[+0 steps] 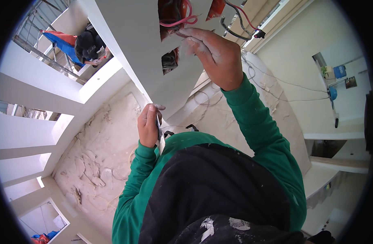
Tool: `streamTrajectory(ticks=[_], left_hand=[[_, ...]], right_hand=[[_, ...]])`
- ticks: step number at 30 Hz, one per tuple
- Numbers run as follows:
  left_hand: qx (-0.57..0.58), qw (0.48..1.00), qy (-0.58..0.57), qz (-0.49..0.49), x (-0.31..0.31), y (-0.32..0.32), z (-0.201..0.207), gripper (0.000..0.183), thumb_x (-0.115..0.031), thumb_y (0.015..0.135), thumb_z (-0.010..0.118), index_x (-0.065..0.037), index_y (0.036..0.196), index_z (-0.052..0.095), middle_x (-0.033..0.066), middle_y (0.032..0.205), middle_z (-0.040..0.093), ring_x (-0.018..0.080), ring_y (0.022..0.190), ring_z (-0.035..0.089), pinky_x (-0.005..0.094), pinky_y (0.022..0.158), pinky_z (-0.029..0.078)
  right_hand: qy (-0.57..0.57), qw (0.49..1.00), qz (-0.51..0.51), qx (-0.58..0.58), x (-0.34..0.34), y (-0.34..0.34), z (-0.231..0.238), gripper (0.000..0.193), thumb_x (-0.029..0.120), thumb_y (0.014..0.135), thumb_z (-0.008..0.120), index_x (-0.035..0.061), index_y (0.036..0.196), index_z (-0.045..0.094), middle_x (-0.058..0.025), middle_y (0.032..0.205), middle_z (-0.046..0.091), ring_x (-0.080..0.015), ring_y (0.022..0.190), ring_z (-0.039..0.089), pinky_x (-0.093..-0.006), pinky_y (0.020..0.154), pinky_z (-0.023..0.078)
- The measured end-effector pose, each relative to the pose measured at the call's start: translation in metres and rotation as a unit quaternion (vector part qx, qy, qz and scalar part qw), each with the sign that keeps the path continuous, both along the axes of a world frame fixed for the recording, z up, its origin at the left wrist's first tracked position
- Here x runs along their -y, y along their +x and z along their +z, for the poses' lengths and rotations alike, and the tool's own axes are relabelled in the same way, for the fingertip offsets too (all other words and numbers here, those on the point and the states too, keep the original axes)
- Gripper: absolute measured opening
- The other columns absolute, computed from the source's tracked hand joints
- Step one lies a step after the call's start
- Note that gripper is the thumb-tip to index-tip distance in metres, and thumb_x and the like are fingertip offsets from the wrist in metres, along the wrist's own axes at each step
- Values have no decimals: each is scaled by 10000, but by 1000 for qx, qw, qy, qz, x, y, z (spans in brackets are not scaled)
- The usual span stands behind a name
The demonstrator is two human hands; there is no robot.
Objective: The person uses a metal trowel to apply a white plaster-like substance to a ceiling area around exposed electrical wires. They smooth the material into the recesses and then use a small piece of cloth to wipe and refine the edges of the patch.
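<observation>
At the wall hole (169,10), the right hand (215,57) is narrow, whether holding anything I cannot tell; below it, the left hand (148,127) grips a flat tool (161,144).

The right arm (251,112) is raised, the right hand (217,55) at one o'clock — dusty, fingertips (191,32) pointing toward ten. The left arm (134,173) is bent, the left hand (148,127) at nine o'clock — fingers (143,118) curled.
</observation>
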State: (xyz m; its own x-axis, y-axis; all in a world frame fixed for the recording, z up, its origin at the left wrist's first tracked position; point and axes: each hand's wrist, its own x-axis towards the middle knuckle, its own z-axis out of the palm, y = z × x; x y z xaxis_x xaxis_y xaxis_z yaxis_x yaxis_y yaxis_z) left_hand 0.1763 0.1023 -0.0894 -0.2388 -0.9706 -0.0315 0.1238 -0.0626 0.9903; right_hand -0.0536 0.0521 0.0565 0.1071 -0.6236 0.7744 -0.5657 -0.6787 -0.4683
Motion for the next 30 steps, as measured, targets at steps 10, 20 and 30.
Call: streamTrajectory(ticks=[10,20,30], left_hand=[[1,999,-32,-5,1,-1,-2,451,-331,1076,358,24,987,620,-23,626,446,47,516,369,221,479,290],[-30,999,9,-25,5,4,-5,435,-327,1073,378,0,968,645,-22,633,446,60,593,389,238,554,324],[-30,999,7,-45,8,5,-9,458,-339,1077,357,13,980,633,-31,632,429,46,553,359,226,517,290]], right_hand=[[-129,972,-37,-194,17,-2,4,347,-11,762,746,76,1096,707,-87,928,652,-231,771,669,-304,660,552],[-219,953,-88,-191,18,1,-3,361,21,640,782,140,978,743,-26,944,590,-228,803,565,-363,706,460],[-229,953,-92,-176,22,9,-7,403,-106,647,709,83,1001,750,-24,925,571,-174,809,540,-282,636,461]])
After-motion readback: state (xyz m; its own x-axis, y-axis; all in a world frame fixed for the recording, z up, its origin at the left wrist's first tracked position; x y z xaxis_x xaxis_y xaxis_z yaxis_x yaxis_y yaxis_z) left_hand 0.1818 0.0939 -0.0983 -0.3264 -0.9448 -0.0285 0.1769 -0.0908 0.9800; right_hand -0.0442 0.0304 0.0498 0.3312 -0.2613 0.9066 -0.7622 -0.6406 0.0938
